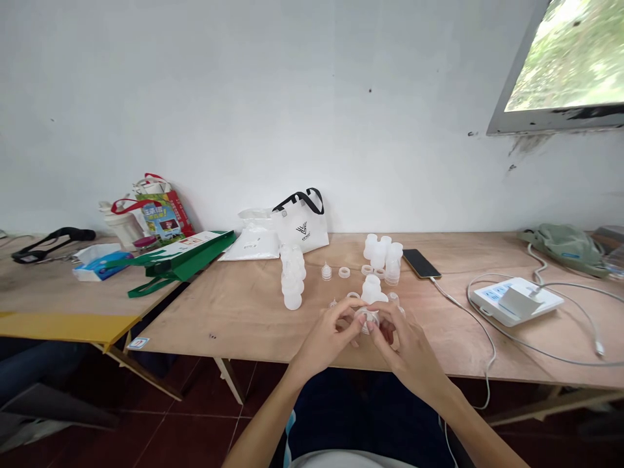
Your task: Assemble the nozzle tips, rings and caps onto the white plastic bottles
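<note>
Near the table's front edge, my left hand (327,333) and my right hand (408,339) meet, with fingers and thumbs closed on a small translucent white plastic ring (369,316). Fingers cover part of it, and whether another part sits inside it I cannot tell. Just beyond my hands stand white plastic containers (371,286), partly hidden by my fingers. Farther back are a pointed, clear nozzle-like cap (326,272) and several loose rings (344,272). A row of frosted cups (293,286) stands to the left, and a cluster of similar containers (392,260) to the right.
Right of the parts lies a phone (421,264) with a cable, beside a white power strip (517,300). A white tote bag (305,227) and a plastic pouch (253,242) rest against the wall. A green bag (188,260) and tissue pack (101,261) lie left.
</note>
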A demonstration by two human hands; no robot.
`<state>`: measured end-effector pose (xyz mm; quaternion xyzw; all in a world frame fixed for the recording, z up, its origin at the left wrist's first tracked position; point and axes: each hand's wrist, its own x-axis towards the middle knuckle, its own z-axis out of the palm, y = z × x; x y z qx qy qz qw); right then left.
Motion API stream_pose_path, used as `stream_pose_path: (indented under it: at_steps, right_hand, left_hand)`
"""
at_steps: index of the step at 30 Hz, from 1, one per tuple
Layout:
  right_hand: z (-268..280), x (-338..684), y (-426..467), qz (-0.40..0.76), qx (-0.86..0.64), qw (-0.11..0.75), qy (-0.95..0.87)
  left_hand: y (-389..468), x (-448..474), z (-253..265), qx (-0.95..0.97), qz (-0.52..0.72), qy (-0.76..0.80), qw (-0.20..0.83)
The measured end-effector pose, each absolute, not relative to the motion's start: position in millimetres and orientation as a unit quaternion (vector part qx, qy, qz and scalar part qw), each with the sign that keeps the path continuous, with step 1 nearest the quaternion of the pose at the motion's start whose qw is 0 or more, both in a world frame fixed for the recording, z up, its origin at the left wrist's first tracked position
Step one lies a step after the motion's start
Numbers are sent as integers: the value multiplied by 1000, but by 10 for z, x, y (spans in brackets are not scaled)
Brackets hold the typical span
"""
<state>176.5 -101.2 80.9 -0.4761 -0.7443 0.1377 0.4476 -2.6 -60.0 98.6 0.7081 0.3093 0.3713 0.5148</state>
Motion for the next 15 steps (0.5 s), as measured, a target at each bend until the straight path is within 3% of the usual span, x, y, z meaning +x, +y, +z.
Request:
stream_pose_path:
  at_steps: [7,15]
  right_hand:
    - [839,1711,-1043,225,-462,420,-748]
    - [708,1625,-1000,205,-465,421,-752]
  left_hand:
    - [-523,-36,935,679,406,320,521]
    - [-435,-96,875,682,407,332,510]
